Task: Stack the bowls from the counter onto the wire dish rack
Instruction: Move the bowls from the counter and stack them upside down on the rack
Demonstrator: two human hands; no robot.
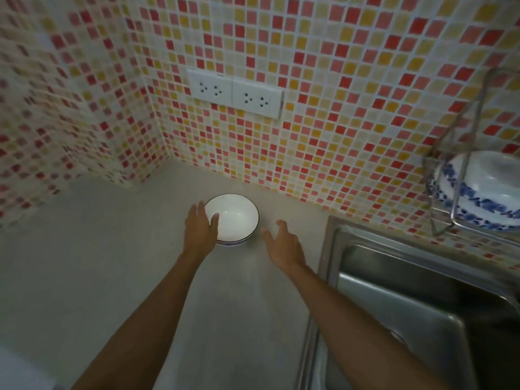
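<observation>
White bowl (pixel 235 216) with a thin dark rim and blue band at its foot — pale grey tabletop (pixel 98 263). Wall tiles (pixel 323 94) chequer red, pink, yellow and cream — racked bowls (pixel 478 201) white, blue-flowered.

left grip (pixel 200 227) | right grip (pixel 282 243) | bare forearms, no sleeves, no gloves

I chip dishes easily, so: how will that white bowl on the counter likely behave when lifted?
The white bowl looks glazed and glossy, so probably rigid, breakable and somewhat slick. It sits upright on the flat counter, so it seems unlikely to roll. The left hand is at its rim; the right hand hovers apart.
</observation>
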